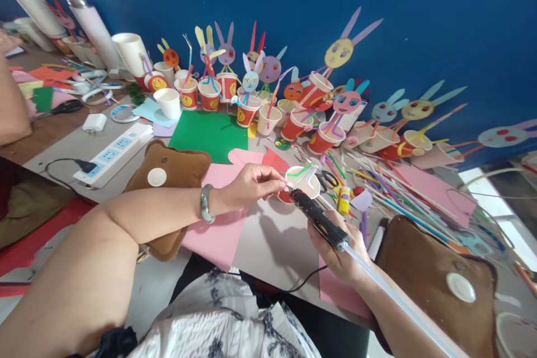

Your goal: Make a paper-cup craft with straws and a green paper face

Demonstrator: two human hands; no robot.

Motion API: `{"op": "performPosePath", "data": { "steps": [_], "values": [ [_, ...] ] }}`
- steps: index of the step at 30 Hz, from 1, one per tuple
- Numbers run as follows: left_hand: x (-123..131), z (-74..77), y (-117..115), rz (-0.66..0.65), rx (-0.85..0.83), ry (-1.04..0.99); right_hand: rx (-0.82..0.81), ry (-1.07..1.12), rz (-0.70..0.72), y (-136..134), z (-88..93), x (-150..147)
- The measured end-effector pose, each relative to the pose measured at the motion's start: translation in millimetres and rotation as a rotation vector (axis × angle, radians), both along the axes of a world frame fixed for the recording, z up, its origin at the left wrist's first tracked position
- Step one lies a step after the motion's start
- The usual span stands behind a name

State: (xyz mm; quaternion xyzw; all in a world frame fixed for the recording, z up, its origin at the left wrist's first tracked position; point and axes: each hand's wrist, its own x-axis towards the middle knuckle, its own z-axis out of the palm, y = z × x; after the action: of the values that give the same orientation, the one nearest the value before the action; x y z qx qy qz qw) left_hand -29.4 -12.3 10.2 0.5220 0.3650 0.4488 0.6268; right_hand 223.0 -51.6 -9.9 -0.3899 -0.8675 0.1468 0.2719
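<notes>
My left hand (pixel 250 183) pinches the rim of a paper cup (pixel 302 178) that has a green strip across its mouth. A jade bangle (pixel 205 203) sits on that wrist. My right hand (pixel 340 250) grips a black hot glue gun (pixel 318 216) with a long clear glue stick (pixel 403 302) sticking out behind it. The gun's nozzle points at the cup's rim. A black cord (pixel 302 282) runs from the gun toward my lap. Both hands hover over pink paper (pixel 218 235) on the grey table.
Rows of paper-cup bunnies (pixel 251 95) with coloured ears line the blue wall. Green paper (pixel 207 131), scissors (pixel 325 179), a glue bottle (pixel 344 200), loose straws (pixel 394 190), a power strip (pixel 115 154) and two brown cushions (pixel 168 170) lie around. Another person's arm (pixel 10 106) rests at far left.
</notes>
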Motion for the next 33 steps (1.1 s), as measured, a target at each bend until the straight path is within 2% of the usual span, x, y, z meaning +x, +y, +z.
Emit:
{"op": "performPosePath", "data": {
  "steps": [5,10,14,18,23,27,33],
  "values": [
    [0.0,1.1,0.4,0.009,0.024,-0.013,0.007,0.009,-0.066,-1.8,1.4,-2.0],
    [-0.8,1.1,0.3,0.0,0.037,-0.017,0.024,0.019,0.029,0.4,-1.0,-0.2],
    [-0.9,-0.4,0.6,0.003,0.043,-0.006,0.022,0.019,-0.028,1.7,-1.8,1.0],
    [-0.4,-0.6,0.3,-0.002,0.01,-0.008,0.039,0.019,0.035,1.2,0.0,0.0],
    [-0.8,2.2,-0.4,0.009,0.017,-0.01,0.038,0.006,-0.031,0.5,0.8,-0.9],
    [-0.7,2.6,-0.4,0.01,0.014,-0.011,0.03,0.0,0.035,1.6,-1.2,0.9],
    [-0.5,1.3,0.0,0.008,0.019,-0.014,0.025,-0.004,-0.011,1.5,-2.6,2.0]
  ]
}}
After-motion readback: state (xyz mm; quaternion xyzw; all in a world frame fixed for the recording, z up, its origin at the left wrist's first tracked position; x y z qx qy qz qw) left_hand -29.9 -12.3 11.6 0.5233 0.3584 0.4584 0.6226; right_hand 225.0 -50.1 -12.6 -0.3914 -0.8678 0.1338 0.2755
